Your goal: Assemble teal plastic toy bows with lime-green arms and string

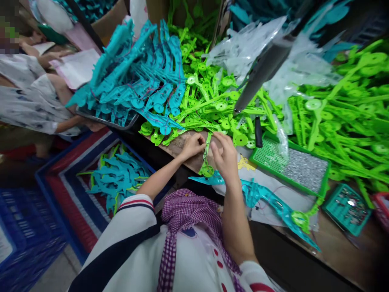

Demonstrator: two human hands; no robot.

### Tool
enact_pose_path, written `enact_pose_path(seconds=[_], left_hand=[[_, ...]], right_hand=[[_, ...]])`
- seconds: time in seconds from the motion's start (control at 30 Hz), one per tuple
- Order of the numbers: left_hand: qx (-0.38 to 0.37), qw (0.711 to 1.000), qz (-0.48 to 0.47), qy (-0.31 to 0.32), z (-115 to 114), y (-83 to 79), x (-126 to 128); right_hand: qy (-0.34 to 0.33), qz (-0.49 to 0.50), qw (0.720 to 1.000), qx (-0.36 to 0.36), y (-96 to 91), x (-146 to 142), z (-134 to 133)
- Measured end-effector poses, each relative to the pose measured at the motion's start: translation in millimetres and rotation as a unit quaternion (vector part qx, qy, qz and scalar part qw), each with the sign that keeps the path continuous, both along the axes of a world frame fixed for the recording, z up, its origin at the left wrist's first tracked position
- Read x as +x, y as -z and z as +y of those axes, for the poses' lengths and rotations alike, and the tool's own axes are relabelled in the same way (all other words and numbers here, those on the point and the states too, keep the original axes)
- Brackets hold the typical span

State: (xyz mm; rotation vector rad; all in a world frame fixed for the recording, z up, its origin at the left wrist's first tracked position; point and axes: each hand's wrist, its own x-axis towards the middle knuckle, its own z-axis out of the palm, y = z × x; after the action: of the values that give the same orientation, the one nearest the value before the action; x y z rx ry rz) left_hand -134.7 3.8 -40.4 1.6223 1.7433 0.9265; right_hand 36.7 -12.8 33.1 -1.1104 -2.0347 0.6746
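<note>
My left hand [194, 146] is at the table edge, its thumb and fingertips pinched together; what they hold, if anything, is too small to make out. My right hand [225, 157] is close by, thumb and fingers curved and apart, fingertips beside the top of a narrow green plastic arm [207, 159]. That arm stands between the two hands, its round end lowest. Just below, a long translucent blue plastic piece [258, 194] lies partly behind my right forearm. A green piece [300, 221] sits at its far right end, and a thin red wire runs near it.
A green tray [258, 156] of small metal pieces and a teal box [345, 209] of metal parts lie right. Green arms [343, 121] heap behind. Blue pieces [146, 77] stack back left. A grey tool [261, 69] hangs overhead. A lined crate [69, 178] and another person [27, 89] are left.
</note>
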Motion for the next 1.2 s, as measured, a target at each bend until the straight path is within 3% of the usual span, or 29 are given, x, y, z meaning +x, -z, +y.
enact_pose_path(seconds=[0.07, 0.13, 0.27, 0.37, 0.47, 0.53, 0.6, 0.77, 0.87, 1.0, 1.07, 1.2], left_hand=[[0.009, 1.000, -0.015, -0.019, -3, 1.9, 1], [0.003, 0.998, -0.043, -0.041, -6, 2.9, 2], [0.024, 0.992, -0.085, -0.085, -5, 4.6, 4], [0.050, 0.985, -0.115, -0.118, 0, 4.5, 5], [0.071, 0.973, -0.143, -0.168, -7, 1.2, 4], [0.087, 0.966, -0.141, -0.200, -27, -1.4, 3], [0.108, 0.965, -0.122, -0.206, -59, -3.2, 1], [0.108, 0.971, -0.103, -0.188, -146, -11.9, 0], [0.086, 0.957, -0.153, -0.231, -166, -24.0, 1], [0.140, 0.917, -0.207, -0.311, -144, -48.8, 12], [0.154, 0.922, -0.232, -0.269, -120, -63.1, 25], [0.129, 0.929, -0.323, -0.127, -85, -79.9, 61]], right_hand=[[0.031, 0.030, 0.999, 0.007, -23.1, 5, -2], [0.060, 0.048, 0.997, -0.008, -34.0, 26, -7], [0.169, 0.035, 0.984, -0.049, -30.3, 104, -8], [0.274, 0.019, 0.961, 0.007, -24.3, 158, 25], [0.307, -0.206, 0.928, -0.034, -12.9, 188, 71], [0.318, -0.307, 0.896, -0.049, -0.1, 198, 91], [0.321, -0.341, 0.882, -0.051, 14.6, 203, 102], [0.331, -0.317, 0.888, -0.039, 35.5, 215, 106], [0.369, -0.288, 0.882, -0.042, 33.2, 226, 101], [0.394, -0.151, 0.905, -0.044, 31.0, 234, 83], [0.398, -0.027, 0.916, -0.046, 28.9, 229, 66], [0.410, 0.155, 0.898, -0.035, 9.1, 199, 3]])
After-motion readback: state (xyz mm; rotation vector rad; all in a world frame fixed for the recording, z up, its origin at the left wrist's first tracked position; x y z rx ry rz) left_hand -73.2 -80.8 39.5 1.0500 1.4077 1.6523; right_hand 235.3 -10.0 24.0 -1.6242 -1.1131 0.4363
